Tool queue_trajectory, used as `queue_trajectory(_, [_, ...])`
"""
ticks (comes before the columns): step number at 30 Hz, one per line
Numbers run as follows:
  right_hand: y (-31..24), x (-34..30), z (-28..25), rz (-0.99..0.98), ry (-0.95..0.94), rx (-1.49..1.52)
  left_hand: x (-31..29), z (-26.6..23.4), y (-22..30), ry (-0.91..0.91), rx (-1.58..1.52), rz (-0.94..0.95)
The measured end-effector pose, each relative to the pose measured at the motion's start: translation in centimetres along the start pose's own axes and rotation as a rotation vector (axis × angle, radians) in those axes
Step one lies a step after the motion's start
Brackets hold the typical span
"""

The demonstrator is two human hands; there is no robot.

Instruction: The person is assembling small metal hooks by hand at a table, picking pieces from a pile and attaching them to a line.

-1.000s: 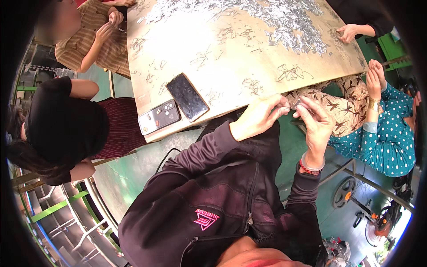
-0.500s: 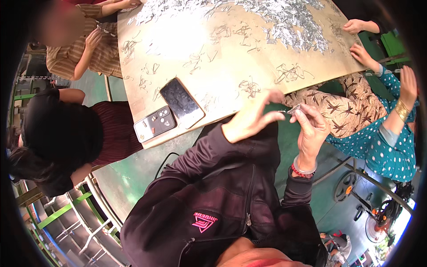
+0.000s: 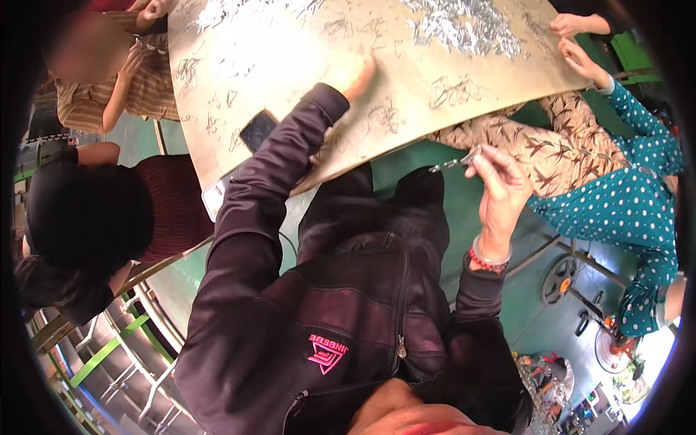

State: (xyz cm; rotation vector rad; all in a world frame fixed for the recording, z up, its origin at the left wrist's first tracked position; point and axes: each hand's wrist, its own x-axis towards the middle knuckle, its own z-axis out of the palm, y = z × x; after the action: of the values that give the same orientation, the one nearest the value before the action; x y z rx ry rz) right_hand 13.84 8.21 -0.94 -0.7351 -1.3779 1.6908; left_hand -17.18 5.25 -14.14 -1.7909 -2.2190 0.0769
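Head view: a wooden table spans the upper middle, its near edge running obliquely. At its right sits a co-worker in a teal polka-dot top. A heap of small silver metal pieces covers part of the far side. The right hand is raised off the near edge, its thumb and index finger pinching. The left hand reaches over the tabletop; blur and glare leave its fingers' state untellable. A dark smartphone lies partly behind the left sleeve. Thin wire tangles dot the surface. Smallest, a short silver chain extends leftward from the right fingers, outside the table's edge.
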Motion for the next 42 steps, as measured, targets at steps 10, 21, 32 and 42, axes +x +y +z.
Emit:
queue_trajectory(10, [1.4,-1.4,0.3,-0.026,0.015,0.066,-4.1,-12.1,6.7,0.057,-1.906,-0.218])
queue_trajectory(21, [1.7,-2.1,1.3,-0.239,0.046,-0.044,-6.0,-18.1,14.0,0.191,-1.673,-0.125])
queue_trajectory(32, [2.4,10.3,-0.2,-0.302,0.106,-0.433,-5.8,-16.6,13.3,0.320,-1.601,-0.210])
queue_trajectory(42, [11.9,25.3,-1.2,-0.662,-0.450,-1.308,-6.8,-15.8,12.1,0.193,-1.558,-0.219])
